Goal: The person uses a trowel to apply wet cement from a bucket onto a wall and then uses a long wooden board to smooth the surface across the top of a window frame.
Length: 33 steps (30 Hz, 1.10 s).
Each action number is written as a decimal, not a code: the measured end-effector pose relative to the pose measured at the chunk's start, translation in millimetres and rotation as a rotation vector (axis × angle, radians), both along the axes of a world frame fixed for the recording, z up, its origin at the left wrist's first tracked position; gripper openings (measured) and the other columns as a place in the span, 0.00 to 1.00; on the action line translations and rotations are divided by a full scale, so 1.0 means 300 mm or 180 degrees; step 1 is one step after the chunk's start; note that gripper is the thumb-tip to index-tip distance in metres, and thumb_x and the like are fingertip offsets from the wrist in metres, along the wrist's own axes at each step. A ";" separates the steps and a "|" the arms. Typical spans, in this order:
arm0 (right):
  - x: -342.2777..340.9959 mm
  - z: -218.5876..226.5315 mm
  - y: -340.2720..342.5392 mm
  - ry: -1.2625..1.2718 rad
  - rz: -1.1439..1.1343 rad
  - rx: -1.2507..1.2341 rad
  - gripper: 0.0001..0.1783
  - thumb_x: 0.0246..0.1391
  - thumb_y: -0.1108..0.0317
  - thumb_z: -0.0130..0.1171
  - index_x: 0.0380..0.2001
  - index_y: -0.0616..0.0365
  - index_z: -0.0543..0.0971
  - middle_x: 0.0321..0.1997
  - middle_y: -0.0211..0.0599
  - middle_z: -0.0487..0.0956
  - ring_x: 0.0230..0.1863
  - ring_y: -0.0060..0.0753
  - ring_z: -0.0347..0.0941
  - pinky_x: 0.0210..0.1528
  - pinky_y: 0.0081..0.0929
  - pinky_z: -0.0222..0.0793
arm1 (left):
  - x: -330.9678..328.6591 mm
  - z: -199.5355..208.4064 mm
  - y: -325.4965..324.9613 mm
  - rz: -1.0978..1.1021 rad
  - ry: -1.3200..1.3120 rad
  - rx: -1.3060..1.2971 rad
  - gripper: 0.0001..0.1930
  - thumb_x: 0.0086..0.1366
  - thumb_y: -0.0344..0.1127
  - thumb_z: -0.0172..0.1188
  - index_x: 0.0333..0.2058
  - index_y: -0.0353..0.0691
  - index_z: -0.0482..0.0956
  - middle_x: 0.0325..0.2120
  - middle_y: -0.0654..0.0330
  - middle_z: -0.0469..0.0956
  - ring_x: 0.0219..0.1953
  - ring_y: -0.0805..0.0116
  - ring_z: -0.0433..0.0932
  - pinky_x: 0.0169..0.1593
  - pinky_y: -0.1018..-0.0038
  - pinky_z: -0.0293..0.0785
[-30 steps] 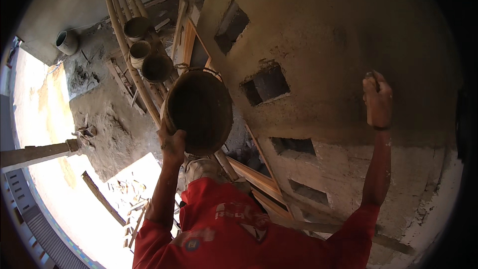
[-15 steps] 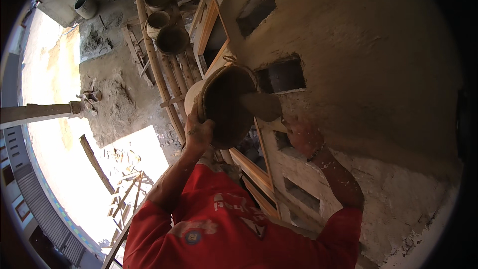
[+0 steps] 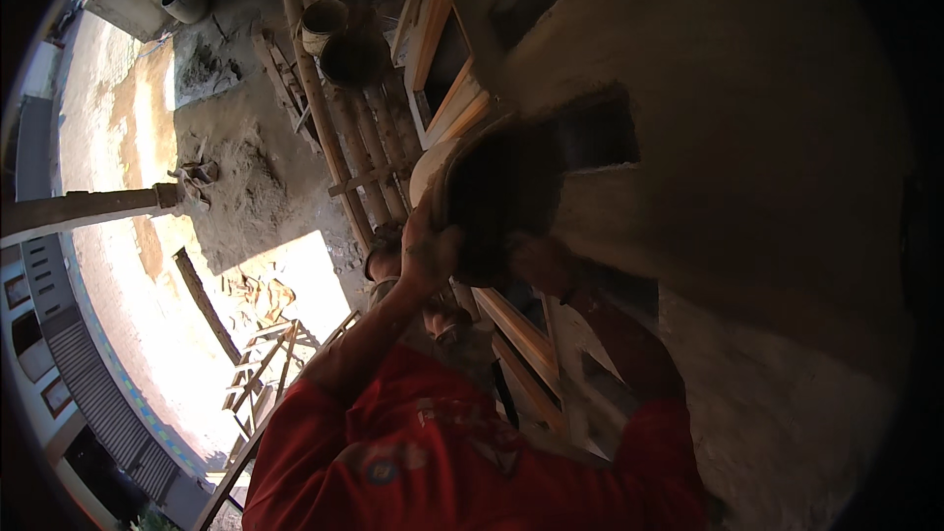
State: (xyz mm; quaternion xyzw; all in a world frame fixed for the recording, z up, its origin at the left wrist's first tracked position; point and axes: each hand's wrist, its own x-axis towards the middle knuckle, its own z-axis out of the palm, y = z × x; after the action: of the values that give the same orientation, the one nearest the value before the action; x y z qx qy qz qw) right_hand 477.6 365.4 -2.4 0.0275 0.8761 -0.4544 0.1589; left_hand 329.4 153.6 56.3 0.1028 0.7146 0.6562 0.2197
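I see the left hand (image 3: 425,258) clamped on the lower rim of a round pan (image 3: 492,192), fingers wrapped over the edge nearest me. The pan is tipped up on its side, its dark hollow facing the plastered wall (image 3: 747,138), so the bulk of it stands above and to the right of that grip. The right hand (image 3: 539,265) sits just under the pan's lower right edge, touching it or nearly so; it lies in deep shadow and I cannot tell whether its fingers are closed on the rim or only pressed against it. Both forearms run down from the pan into red sleeves (image 3: 413,442).

Taking the pan as my landmark: right behind it a dark rectangular opening (image 3: 600,133) is cut in the wall. Just to the left of the pan, bamboo poles (image 3: 344,138) run up the frame, tied by a short crosspiece. Above the pan, and a little left, three buckets (image 3: 339,25) sit stacked near the poles. Farther left of the pan, far down below, lies a heap of sand (image 3: 236,167) on the ground. Below and left of the pan, a wooden trestle (image 3: 270,354) stands in sunlight. Directly under the pan, wooden planks (image 3: 521,334) slant along the foot of the wall.
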 end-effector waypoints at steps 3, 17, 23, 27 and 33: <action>-0.068 0.071 -0.050 0.0698 0.0205 0.1526 0.10 0.49 0.67 0.57 0.37 0.53 0.79 0.46 0.41 0.76 0.47 0.37 0.74 0.42 0.34 0.73 | -0.072 -0.062 -0.009 0.0073 -0.0152 0.0361 0.31 0.46 0.29 0.51 0.54 0.32 0.65 0.43 0.46 0.75 0.48 0.55 0.74 0.52 0.66 0.68; -0.287 0.022 0.058 0.0533 -0.1020 0.1865 0.24 0.48 0.63 0.62 0.49 0.58 0.73 0.38 0.43 0.79 0.40 0.43 0.77 0.43 0.35 0.72 | -0.340 -0.530 -0.018 0.0029 -0.0108 0.0581 0.27 0.49 0.24 0.51 0.53 0.31 0.66 0.44 0.55 0.75 0.44 0.70 0.74 0.47 0.76 0.71; -0.428 0.209 0.020 -0.0835 -0.1165 0.0200 0.25 0.48 0.65 0.62 0.51 0.59 0.72 0.31 0.35 0.79 0.32 0.24 0.76 0.37 0.25 0.71 | -0.405 -0.766 -0.136 0.0629 -0.0330 0.0666 0.22 0.46 0.25 0.55 0.44 0.30 0.69 0.36 0.58 0.73 0.38 0.71 0.71 0.44 0.75 0.69; -0.420 0.123 0.195 -0.1097 -0.1826 0.1179 0.25 0.51 0.65 0.59 0.52 0.62 0.72 0.31 0.31 0.78 0.29 0.19 0.72 0.34 0.22 0.69 | -0.417 -0.848 -0.167 0.0636 -0.0155 0.0601 0.21 0.47 0.25 0.52 0.43 0.30 0.69 0.36 0.59 0.72 0.40 0.70 0.69 0.48 0.75 0.66; -0.374 0.372 0.276 0.0721 -0.3190 0.2088 0.24 0.55 0.62 0.55 0.52 0.64 0.71 0.27 0.26 0.70 0.27 0.16 0.64 0.29 0.17 0.63 | -0.429 -0.914 -0.229 0.0441 -0.0025 0.0369 0.26 0.47 0.25 0.50 0.49 0.30 0.67 0.41 0.55 0.72 0.45 0.67 0.70 0.52 0.74 0.65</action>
State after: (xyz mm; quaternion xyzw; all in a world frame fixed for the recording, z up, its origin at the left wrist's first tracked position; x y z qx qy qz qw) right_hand 365.6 448.1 109.2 0.4355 0.8622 -0.1804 -0.1852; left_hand 200.7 85.0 -218.0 0.0631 0.6800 0.7104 0.1702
